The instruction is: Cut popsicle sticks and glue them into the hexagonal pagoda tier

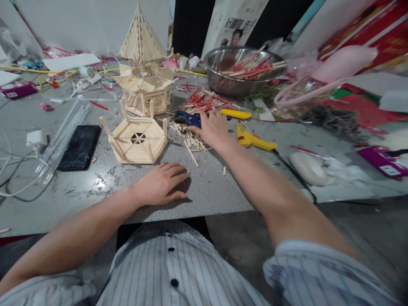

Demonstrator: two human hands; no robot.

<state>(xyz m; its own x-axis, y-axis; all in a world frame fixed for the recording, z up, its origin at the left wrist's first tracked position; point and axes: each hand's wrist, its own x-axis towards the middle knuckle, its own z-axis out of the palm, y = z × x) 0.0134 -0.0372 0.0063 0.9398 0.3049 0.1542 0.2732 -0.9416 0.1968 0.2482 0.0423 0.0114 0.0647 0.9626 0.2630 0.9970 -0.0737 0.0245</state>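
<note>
My left hand [163, 183] lies palm down near the table's front edge, fingers spread, nothing in it. Just behind it stands a hexagonal stick platform [137, 142] with upright posts. Farther out, my right hand [213, 127] is closed over a blue-handled tool [188, 118] lying among small cut stick pieces [196, 141]. A yellow handle [236, 114] lies just beyond its fingers. To the right rests a yellow glue gun [255, 141]. A tiered stick pagoda [145, 80] rises behind the platform.
A steel bowl [236, 88] with red-tipped sticks stands at the back, behind a loose pile of red sticks [207, 101]. On the left lie a black phone [79, 147] and a white charger [36, 138] with cables. A white oval object [307, 168] sits at right.
</note>
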